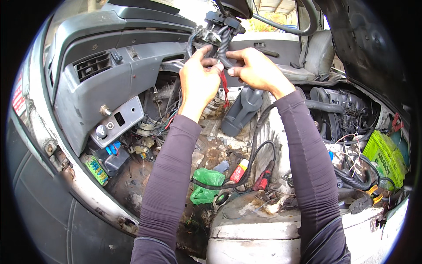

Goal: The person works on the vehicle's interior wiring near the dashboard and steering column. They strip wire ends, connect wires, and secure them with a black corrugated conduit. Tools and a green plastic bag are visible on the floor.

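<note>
The right hand has its thumb and forefinger bent in around the lower part of a black corrugated tube, gripping it between the fingertips. The left hand is just beside it, fingers curled and forefinger pointing up toward the tube; whether it pinches anything cannot be told. The top of a red wire is near the left thumb, and the wire hangs down between the two hands. The tube runs up into a black switch assembly above the hands, with more wires at its left side.

Below the hands, a dark grey plastic cover leans at a tilt on the worn cab floor. To the left stretches the grey dashboard, with a loose panel below it and a green fuse box near the door sill. Nearer the wearer, between the forearms, lie a green plastic bag, a red and white bottle and a red-handled tool. Past the right forearm are the exposed engine and a bright yellow-green bag, with a grey seat farther back
</note>
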Action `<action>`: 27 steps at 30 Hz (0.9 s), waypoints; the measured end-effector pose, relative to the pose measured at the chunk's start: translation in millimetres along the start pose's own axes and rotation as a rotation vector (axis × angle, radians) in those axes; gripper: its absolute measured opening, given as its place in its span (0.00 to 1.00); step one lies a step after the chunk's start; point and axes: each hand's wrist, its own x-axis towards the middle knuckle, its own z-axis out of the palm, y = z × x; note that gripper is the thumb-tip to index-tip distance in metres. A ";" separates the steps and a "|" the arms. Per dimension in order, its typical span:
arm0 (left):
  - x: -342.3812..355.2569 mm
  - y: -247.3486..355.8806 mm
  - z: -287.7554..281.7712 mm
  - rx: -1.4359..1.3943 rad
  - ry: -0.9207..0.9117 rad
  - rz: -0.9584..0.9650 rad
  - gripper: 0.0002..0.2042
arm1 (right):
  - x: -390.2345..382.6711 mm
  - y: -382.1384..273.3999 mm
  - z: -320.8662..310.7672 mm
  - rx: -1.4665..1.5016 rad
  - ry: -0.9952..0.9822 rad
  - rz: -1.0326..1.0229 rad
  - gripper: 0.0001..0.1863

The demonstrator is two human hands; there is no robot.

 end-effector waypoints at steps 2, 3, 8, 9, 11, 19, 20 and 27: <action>5.7 2.3 -1.6 -0.013 -0.053 0.038 0.23 | 0.7 1.6 -3.1 0.021 -0.002 -0.004 0.27; 7.2 2.3 -2.2 0.020 -0.110 0.016 0.22 | 1.3 3.0 -3.6 0.033 -0.003 0.006 0.27; 5.5 -4.6 4.8 0.095 -0.019 0.188 0.18 | 1.7 8.2 7.1 -0.009 0.203 -0.097 0.23; 4.9 -6.1 6.1 0.076 -0.020 0.169 0.18 | 0.6 8.1 11.0 -0.029 0.215 -0.099 0.23; 2.5 -7.0 8.9 0.141 0.024 0.224 0.14 | 0.1 4.5 16.3 -0.074 0.270 -0.124 0.23; -17.1 -8.1 -0.3 0.230 -0.002 0.079 0.11 | -10.6 -5.6 -16.8 0.404 -0.268 0.221 0.30; -16.5 -9.6 0.2 0.208 -0.004 0.070 0.11 | -9.4 -5.4 -15.8 0.503 -0.232 0.243 0.25; -29.6 -12.6 3.5 0.131 0.036 0.081 0.15 | -7.6 -8.0 17.1 0.073 0.074 0.012 0.21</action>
